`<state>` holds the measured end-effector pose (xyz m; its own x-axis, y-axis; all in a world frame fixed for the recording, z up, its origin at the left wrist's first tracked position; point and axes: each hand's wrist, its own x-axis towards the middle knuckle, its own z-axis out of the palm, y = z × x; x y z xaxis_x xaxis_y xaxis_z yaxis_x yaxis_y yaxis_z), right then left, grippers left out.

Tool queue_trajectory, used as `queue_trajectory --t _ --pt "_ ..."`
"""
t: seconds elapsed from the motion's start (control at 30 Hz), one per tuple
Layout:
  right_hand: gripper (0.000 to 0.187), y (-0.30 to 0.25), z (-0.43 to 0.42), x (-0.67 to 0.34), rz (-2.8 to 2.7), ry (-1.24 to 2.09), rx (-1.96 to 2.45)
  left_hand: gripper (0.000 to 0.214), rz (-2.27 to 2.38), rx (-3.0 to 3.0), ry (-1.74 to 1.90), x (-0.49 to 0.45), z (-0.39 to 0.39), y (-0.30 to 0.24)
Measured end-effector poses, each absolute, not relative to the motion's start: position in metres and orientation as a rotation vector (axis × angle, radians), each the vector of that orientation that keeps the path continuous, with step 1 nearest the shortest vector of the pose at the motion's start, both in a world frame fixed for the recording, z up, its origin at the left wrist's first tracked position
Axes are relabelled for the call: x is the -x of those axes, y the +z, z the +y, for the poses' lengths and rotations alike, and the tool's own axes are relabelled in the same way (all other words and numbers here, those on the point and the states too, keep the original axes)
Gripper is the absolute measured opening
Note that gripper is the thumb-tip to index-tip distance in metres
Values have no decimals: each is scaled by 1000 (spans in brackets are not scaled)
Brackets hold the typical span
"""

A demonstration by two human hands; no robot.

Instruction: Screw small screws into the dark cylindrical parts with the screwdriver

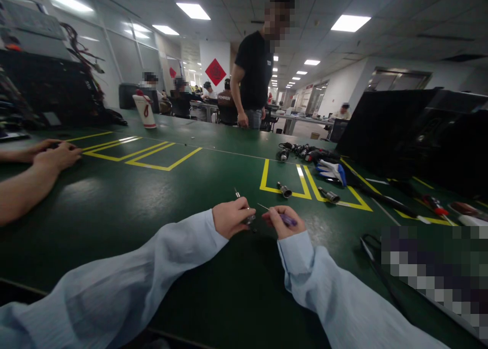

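My left hand (232, 217) is closed around a small metal part (249, 219) with a thin rod sticking up past the fingers. Much of that part is hidden by the hand. Between the fingers of my right hand (284, 222) is a screwdriver with a purple handle (288, 220). Its thin shaft (263, 206) points left toward the metal part, with a gap between them. A tiny dark piece (254, 230) lies on the green table just below my left hand. Two metal cylindrical connectors (284, 190) (329, 195) lie farther right, near yellow tape outlines.
Another person's hands (57, 155) rest at the left of the table (179, 288). A white cup (144, 110) stands at the back. Cables (301, 151), a blue-white glove (331, 172) and a red screwdriver (435, 205) lie right. A person (253, 69) stands across the table.
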<state>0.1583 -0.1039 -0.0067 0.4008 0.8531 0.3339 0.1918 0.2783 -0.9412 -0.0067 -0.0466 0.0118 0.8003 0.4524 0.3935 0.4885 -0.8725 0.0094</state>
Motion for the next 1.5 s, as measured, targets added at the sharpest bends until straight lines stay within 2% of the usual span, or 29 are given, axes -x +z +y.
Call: queue_trajectory --t 0.07,0.17,0.3,0.4,0.67,0.87,1.03,1.17,1.27,1.5 --pt "30 8 -109 -160 -1028 657 1214 38 -973 3031 -828 8 -41 11" --pt "38 18 -113 -161 -983 826 1257 37 -1362 3181 -1310 7 -36 13" --pt "38 14 -113 -160 -1012 831 1377 39 -1812 3231 -1693 2 -38 22" --pt "38 12 -112 -160 -1056 756 1393 42 -1967 3213 -1755 1 -39 26" --pt "40 5 -110 -160 -1197 613 1425 42 -1925 3210 -1943 -2 -40 22" --pt "41 0 -107 -157 -1416 397 1486 46 -2014 3257 -1925 -6 -45 22" --pt "37 2 -97 -161 -1079 709 1502 48 -2024 3297 -1872 -8 -48 23" --pt "36 1 -93 -168 -779 1038 1250 44 -2042 3295 -1938 -6 -48 24" --pt "37 2 -95 -171 -760 1108 1044 42 -2090 3258 -1983 -4 -47 24" --pt "26 8 -115 -163 -1231 575 1021 38 -2127 3178 -2024 -6 -49 23"
